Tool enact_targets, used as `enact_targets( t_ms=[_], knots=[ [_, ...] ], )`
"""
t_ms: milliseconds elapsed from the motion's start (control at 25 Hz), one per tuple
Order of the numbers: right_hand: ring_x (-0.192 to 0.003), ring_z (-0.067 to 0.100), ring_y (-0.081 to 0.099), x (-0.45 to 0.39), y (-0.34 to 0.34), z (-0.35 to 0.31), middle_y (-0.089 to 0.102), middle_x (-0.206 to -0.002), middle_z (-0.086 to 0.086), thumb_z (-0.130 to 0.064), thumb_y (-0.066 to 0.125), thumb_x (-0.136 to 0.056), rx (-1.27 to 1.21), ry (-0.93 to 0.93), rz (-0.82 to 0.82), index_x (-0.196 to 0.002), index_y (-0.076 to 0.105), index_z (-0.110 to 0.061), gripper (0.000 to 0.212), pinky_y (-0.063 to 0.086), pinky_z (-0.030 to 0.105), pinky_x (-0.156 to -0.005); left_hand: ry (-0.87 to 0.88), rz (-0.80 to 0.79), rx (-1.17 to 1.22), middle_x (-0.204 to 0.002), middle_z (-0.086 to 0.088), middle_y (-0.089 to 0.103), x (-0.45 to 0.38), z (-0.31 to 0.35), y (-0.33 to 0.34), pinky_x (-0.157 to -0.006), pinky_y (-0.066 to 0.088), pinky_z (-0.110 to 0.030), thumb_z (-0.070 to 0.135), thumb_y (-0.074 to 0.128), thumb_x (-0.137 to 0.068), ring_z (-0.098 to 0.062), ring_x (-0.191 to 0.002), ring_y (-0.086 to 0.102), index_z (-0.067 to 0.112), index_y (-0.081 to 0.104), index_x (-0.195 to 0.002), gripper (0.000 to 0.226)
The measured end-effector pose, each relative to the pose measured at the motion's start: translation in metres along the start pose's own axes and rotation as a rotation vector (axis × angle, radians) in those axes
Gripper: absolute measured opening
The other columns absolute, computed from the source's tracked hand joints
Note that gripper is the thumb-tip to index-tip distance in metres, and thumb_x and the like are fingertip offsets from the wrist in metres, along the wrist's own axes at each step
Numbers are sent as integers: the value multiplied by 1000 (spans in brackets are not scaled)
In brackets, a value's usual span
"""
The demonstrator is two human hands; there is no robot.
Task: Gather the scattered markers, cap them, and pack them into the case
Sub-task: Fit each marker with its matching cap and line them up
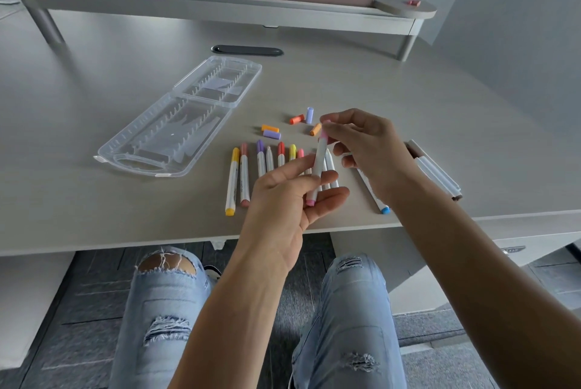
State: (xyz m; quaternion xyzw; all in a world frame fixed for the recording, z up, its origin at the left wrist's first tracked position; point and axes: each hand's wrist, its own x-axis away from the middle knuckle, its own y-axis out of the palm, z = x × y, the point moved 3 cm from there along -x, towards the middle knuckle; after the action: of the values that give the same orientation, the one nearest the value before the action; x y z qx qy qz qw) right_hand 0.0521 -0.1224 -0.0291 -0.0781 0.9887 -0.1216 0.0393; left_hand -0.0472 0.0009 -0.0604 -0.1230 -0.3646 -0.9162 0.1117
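Pink marker was above the desk, gripped by your left hand; your right hand pinched its cap end. Clear case lay open, well left.

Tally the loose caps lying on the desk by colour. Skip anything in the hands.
Orange caps: 2
Lilac caps: 2
Red-orange caps: 1
Total: 5
Skipped: the pink cap that the right hand pinches at the tip of the pink marker, which the left hand holds.
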Motion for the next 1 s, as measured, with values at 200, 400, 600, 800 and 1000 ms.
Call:
enact_targets(
  t_ms=[200, 400, 600, 800, 1000],
  knots=[
    [-64, 11, 61, 4, -11, 5, 76, -82, 5, -19, 74, -93, 69, -10, -17, -103, 77, -15, 10, 47, 28, -61, -31, 8, 31, -100, -28, 69, 5, -14, 5, -71, 63, -39, -14, 47, -95, -26, -70, 73, -1, 64, -121, 34],
    [-56, 10, 56, -8, -23, 1, 72, -76, 1, -18, 69, -96, 163, 59, -4, -101, 76, -14, 10, 45, 24, -55, 19, -17, -83, -100, -28, 72, 17, -15, 2, -66, 63, -37, 3, 51, -101, -33, -68, 72, -3, 65, -117, 22],
    [-67, 18, 63, -33, -27, 10, 72, -85, 0, -27, 66, -95, 792, -39, 20, -97, 72, -24, 7, 45, 27, -56, 137, 106, -99, -90, -24, 73, 26, -10, -18, -75, 62, -39, 10, 50, -102, -33, -79, 73, -6, 68, -106, 25],
    [-90, 26, 61, -33, -5, 17, 67, -102, 1, -28, 61, -94, 1106, -88, 21, -108, 70, -29, 17, 35, 27, -58, 181, 156, -81, -82, -11, 72, 30, 7, -30, -67, 60, -32, 17, 51, -101, -23, -72, 71, 5, 70, -97, 23],
    [-86, 27, 59, -27, 2, 18, 67, -103, 2, -33, 59, -97, 1146, -91, 46, -112, 71, -28, 20, 36, 29, -61, 194, 211, -79, -80, -7, 71, 28, 15, -42, -67, 56, -31, 20, 51, -100, -19, -71, 69, 10, 70, -94, 23]
  ],
)
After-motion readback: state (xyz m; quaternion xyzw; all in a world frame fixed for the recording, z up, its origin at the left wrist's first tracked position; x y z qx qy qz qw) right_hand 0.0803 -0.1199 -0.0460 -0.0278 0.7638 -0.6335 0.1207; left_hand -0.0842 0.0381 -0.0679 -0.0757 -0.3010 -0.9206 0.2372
